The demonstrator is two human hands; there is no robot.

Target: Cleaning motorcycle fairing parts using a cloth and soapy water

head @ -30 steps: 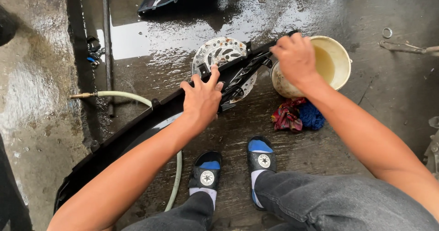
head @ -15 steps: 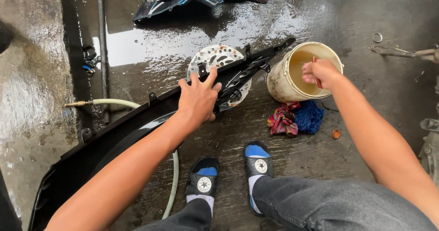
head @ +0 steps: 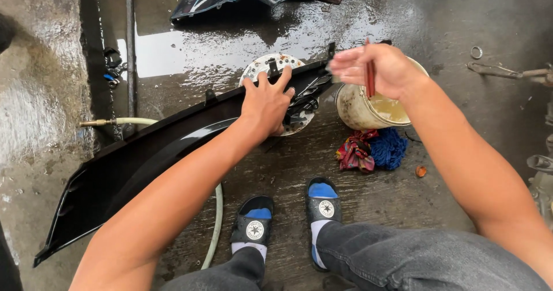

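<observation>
Running from lower left to frame centre, the long glossy black plastic body panel (head: pixel 144 153) looks light, flexible and wet-slick, best gripped along its ribbed edge where the left hand (head: pixel 266 104) presses spread-fingered, while the right hand (head: pixel 380 69) pinches a thin red-handled brush (head: pixel 370 75) above the cream plastic bucket (head: pixel 360 109).

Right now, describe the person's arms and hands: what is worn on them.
Both arms are bare to the frame's edge, with no sleeves showing. The left hand and right hand wear no gloves, and no rings, watch or wristband are visible on either.
</observation>
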